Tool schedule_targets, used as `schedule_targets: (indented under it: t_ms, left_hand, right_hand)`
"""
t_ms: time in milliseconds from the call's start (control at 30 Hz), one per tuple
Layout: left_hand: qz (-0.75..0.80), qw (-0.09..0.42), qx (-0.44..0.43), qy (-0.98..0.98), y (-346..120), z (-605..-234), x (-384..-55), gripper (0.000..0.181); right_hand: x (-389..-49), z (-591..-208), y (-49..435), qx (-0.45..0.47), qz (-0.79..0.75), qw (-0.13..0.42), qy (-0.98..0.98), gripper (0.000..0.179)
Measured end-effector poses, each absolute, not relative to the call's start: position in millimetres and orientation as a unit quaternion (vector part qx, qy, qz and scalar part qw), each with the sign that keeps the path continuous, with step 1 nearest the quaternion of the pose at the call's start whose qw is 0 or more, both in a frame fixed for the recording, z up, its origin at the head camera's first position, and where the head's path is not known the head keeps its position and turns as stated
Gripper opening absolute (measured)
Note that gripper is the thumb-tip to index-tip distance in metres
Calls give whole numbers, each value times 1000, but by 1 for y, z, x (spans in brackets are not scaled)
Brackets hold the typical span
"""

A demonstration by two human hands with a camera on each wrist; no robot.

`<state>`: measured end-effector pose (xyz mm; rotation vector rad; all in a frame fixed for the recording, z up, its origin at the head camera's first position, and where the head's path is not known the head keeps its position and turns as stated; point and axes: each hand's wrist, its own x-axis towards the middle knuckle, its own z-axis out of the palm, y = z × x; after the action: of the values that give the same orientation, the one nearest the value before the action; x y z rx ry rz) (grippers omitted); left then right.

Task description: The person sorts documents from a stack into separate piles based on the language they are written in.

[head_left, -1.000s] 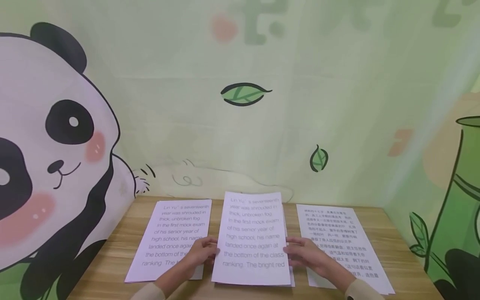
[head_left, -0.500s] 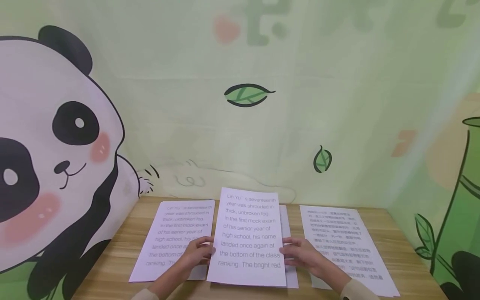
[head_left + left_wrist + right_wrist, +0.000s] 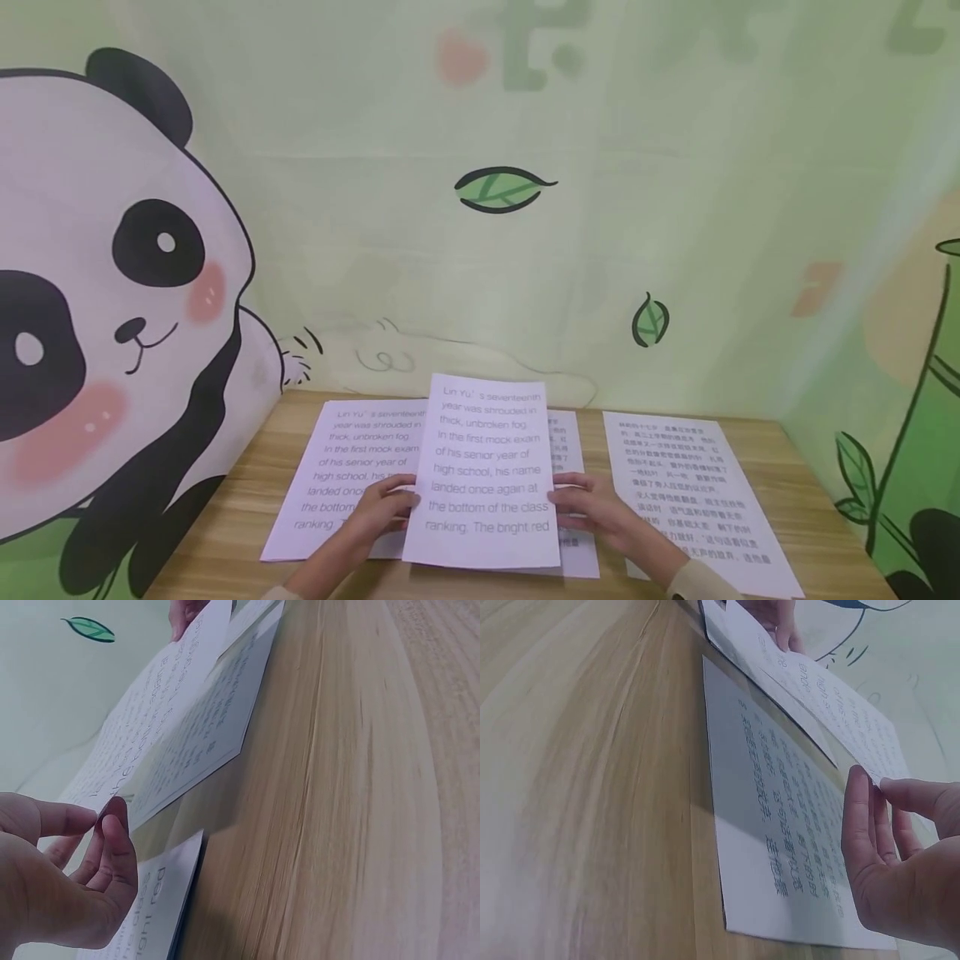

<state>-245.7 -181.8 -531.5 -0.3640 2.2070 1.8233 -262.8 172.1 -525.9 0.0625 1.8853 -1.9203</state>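
Observation:
A white sheet of paper (image 3: 483,467) printed with large English text is held up by its two side edges. My left hand (image 3: 378,512) pinches its left edge between thumb and fingers, and my right hand (image 3: 596,512) pinches the right edge. Both wrist views show the sheet raised at a slant over a Chinese-text page (image 3: 780,825) on the table. In the head view it covers most of that page and overlaps the right side of the left paper stack (image 3: 318,479), whose top page has the same English text.
Another Chinese-text page (image 3: 693,500) lies on the right of the wooden table (image 3: 225,533). Behind the table hangs a pale green backdrop (image 3: 360,217) with a printed panda on the left and bamboo on the right.
Both hands have carried the English sheet leftward, so more of the Chinese page beneath it shows on the right. The other papers stay on the table. The head view has shifted slightly.

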Motion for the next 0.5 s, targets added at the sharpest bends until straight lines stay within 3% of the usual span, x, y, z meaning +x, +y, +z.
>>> schedule_targets:
  t_ms: [500]
  left_hand:
    - [634, 89, -143, 755, -205, -527, -247, 46]
  right_hand:
    - [-268, -526, 144, 20, -697, 232, 678, 60]
